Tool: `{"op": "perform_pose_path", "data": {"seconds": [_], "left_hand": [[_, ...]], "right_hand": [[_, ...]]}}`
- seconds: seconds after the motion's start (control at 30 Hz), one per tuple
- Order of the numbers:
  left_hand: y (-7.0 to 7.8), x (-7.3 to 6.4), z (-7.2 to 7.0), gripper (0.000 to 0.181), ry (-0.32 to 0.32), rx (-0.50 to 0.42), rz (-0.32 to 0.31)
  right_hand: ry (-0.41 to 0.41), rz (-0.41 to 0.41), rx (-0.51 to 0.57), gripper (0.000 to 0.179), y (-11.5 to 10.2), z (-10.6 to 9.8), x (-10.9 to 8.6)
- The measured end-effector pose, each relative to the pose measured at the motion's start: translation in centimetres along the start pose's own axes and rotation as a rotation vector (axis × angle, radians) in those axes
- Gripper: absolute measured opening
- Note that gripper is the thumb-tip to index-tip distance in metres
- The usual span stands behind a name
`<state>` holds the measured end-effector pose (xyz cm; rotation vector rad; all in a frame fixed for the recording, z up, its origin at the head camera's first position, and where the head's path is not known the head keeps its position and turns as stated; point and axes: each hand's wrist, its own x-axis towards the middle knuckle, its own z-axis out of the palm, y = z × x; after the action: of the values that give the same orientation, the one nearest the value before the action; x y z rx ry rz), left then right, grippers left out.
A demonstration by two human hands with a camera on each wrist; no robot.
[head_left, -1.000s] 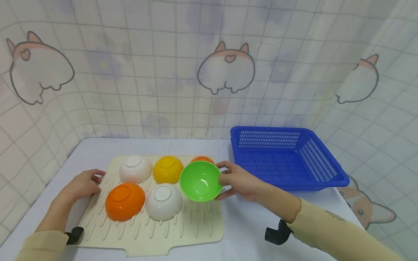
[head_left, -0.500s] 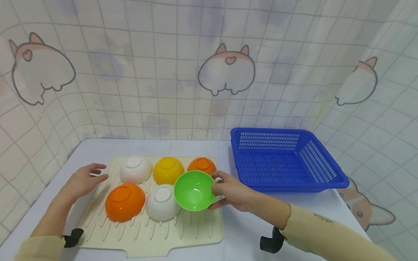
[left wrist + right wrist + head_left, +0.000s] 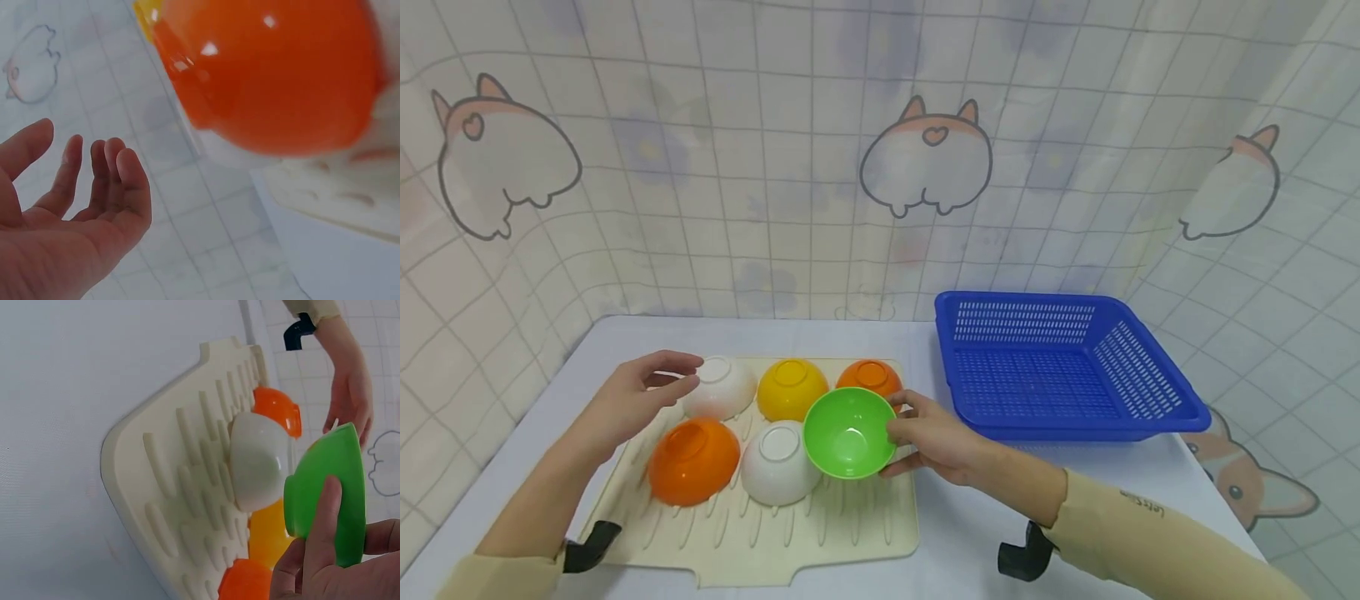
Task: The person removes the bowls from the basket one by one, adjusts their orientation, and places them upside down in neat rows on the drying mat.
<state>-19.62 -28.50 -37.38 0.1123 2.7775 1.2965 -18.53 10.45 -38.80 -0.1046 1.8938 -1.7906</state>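
In the head view my right hand (image 3: 936, 437) grips a green bowl (image 3: 848, 433) by its right rim, the inside facing me. The right wrist view shows the thumb and fingers on either side of that green bowl (image 3: 331, 487), held above the cream draining board (image 3: 737, 558). My left hand (image 3: 636, 396) hovers over the board's left side, fingers loosely bent, holding nothing. It is nearest to an upside-down white bowl (image 3: 721, 392) at the back left and an orange bowl (image 3: 694, 462) in front. In the left wrist view the hand (image 3: 81, 212) is apart from the orange bowl (image 3: 281, 75).
Upside down on the board are also a yellow bowl (image 3: 792, 392), a second white bowl (image 3: 780, 467) and a second orange bowl (image 3: 871, 377). A blue plastic basket (image 3: 1067, 425) stands at the back right of the white table (image 3: 970, 533). A patterned curtain (image 3: 737, 167) hangs behind.
My left hand has lifted from the board's left edge and moved right, towards the back white bowl. The right hand has brought the green bowl slightly left and nearer, uncovering the back orange bowl.
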Motion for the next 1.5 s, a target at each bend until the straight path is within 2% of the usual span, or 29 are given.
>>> {"op": "perform_pose_path", "data": {"seconds": [0.13, 0.4, 0.57, 0.77, 0.97, 1.1, 1.3, 1.5], "left_hand": [[1.8, -0.5, 0.9, 0.055, -0.058, -0.034, 0.021], [4.2, -0.7, 3.1, 0.043, -0.193, -0.116, 0.164], [5.4, -0.8, 4.9, 0.045, -0.25, -0.131, 0.214], [6.4, -1.1, 6.7, 0.054, -0.319, -0.173, 0.172], [7.0, -1.1, 8.2, 0.057, -0.398, -0.295, 0.128], [7.1, -1.0, 8.6, 0.055, -0.432, -0.375, 0.103], [6.9, -0.9, 8.8, 0.055, -0.479, -0.462, 0.099], [7.0, -0.9, 9.3, 0.064, -0.494, -0.54, 0.049]], "right_hand": [[-0.003, 0.001, 0.004, 0.053, -0.1, 0.0, 0.0], [-0.007, -0.006, 0.005, 0.054, -0.1, -0.1, -0.1], [-0.008, -0.016, 0.007, 0.055, -0.3, 0.0, -0.1], [-0.009, -0.016, 0.014, 0.056, -0.4, -0.1, 0.0], [0.002, -0.019, 0.009, 0.059, -0.7, -0.1, 0.0], [0.008, -0.03, 0.009, 0.06, -1.1, -0.1, -0.1], [0.005, -0.045, 0.023, 0.062, -1.6, -0.3, -0.3], [-0.011, -0.041, 0.041, 0.061, -1.6, -0.3, -0.4]]}}
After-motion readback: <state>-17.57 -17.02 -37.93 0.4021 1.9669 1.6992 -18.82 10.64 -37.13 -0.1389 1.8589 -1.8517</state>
